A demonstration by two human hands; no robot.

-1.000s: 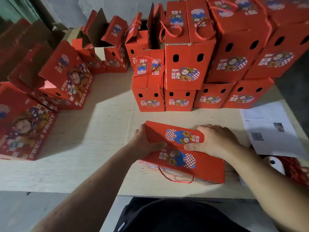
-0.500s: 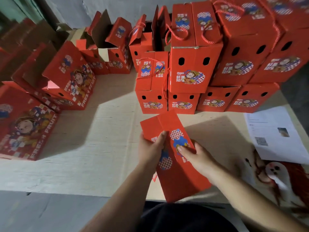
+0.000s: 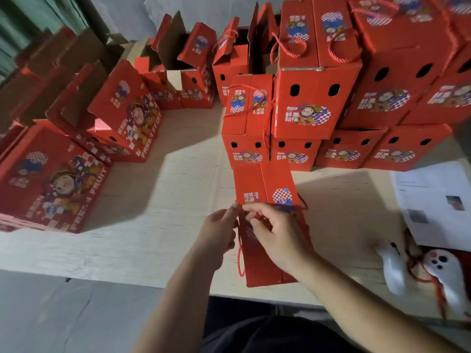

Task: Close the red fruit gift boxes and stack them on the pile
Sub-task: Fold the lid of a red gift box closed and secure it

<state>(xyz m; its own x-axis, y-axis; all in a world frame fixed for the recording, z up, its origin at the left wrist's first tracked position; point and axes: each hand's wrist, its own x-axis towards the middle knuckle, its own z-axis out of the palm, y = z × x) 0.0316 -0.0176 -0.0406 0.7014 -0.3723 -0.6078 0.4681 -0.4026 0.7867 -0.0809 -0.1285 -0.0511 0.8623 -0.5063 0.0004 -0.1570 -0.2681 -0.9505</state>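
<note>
Closing step underway: red gift box (image 3: 265, 189) at centre frame is pinched by left hand (image 3: 219, 233) and right hand (image 3: 275, 233); stacking on the pile (image 3: 318, 98) comes next, probably.

A pale wood-grain table (image 3: 178, 189) carries red gift boxes: open-flapped boxes (image 3: 122, 115) along its left side and far corner, closed boxes (image 3: 351, 151) stacked in a pile at the back right. One box (image 3: 267, 261) lies at the near edge. At the right lie a printed sheet (image 3: 433, 200) and a blurred white object (image 3: 446, 273).
</note>
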